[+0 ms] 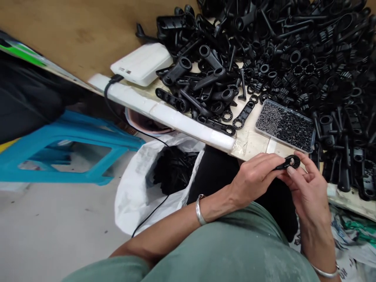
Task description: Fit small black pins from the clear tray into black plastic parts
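Note:
Just off the table's front edge, both my hands hold one black plastic arm with a ring-shaped end. My left hand grips its narrow part, fingers closed over it. At the ring end, the thumb and fingers of my right hand pinch the rim. Behind them on the table sits a clear shallow box of tiny parts, grey on one side and black on the other. A flat black arm with ringed ends lies to the left of the box.
Heaps of black plastic handles and rings cover the back and right of the table. A white power bank with a black cable stands on the left. White foam lines the edge. Below are a white sack and a blue stool.

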Demonstrator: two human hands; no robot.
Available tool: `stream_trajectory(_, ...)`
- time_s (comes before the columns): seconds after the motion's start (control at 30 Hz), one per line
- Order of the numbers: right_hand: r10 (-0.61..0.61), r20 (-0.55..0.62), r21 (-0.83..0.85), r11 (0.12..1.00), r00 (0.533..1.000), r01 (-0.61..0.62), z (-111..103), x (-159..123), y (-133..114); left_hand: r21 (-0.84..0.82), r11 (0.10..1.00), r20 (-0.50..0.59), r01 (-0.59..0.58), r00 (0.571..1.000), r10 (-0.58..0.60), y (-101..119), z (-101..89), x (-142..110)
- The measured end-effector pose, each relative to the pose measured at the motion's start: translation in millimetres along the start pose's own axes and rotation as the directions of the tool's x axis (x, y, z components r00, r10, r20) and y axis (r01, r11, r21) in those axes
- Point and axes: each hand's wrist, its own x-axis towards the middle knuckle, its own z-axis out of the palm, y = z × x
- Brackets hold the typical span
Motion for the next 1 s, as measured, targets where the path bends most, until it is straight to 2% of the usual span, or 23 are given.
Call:
stream_trajectory(0.27, 0.055, -0.107, 0.083, 0.995, 0.993, -0.046, 5.8, 5.3, 0.9, -0.037, 0.999, -0.028, -0.014, 1.0, 0.013, 4.0, 7.2, -3.6)
stream_trajectory(0.4, 0.07, -0.094, 0.081, 0.995, 0.993, -0.062, 6.1, 7.3, 4.3, -0.03, 0.999, 0.011, -0.018, 1.0, 0.018, 4.5, 6.0, -2.4)
stream_trajectory(0.47, 0.076, -0.045, 0.048, 0.996, 0.996, -0.074, 4.8, 6.7, 4.3, -0.017, 1.0, 0.039, -0.022, 0.999, 0.023, 4.5, 4.3, -1.4)
stream_trajectory(0.57, 0.015, 0.023, -0.074, 0.997, 1.0, -0.013, 3.9, 4.4, 0.9, -0.01, 0.999, 0.066, -0.036, 0.997, 0.036, 3.9, 3.5, -0.7)
stream_trajectory(0.73, -0.036, 0.053, -0.239, 0.97, 0.998, 0.048, 0.8, 2.5, -10.7, -0.026, 0.998, 0.09, -0.063, 0.994, 0.065, 3.3, 6.1, 0.4)
stream_trajectory(0.8, -0.018, 0.083, -0.256, 0.966, 0.996, 0.038, -8.3, 3.7, -16.7, -0.039, 0.996, 0.113, -0.086, 0.99, 0.09, 3.8, 4.5, 2.5)
stream_trajectory(0.9, 0.007, 0.155, -0.32, 0.947, 0.988, 0.043, -36.9, 6.8, -29.3, -0.049, 0.987, 0.166, -0.15, 0.974, 0.156, 3.8, -3.8, 8.6)
stream_trajectory(1.0, -0.134, 0.053, -0.473, 0.869, 0.99, 0.143, -75.5, 12.0, -47.6, 0.057, 0.98, 0.148, -0.19, 0.972, 0.18, -0.2, -18.4, 18.0)
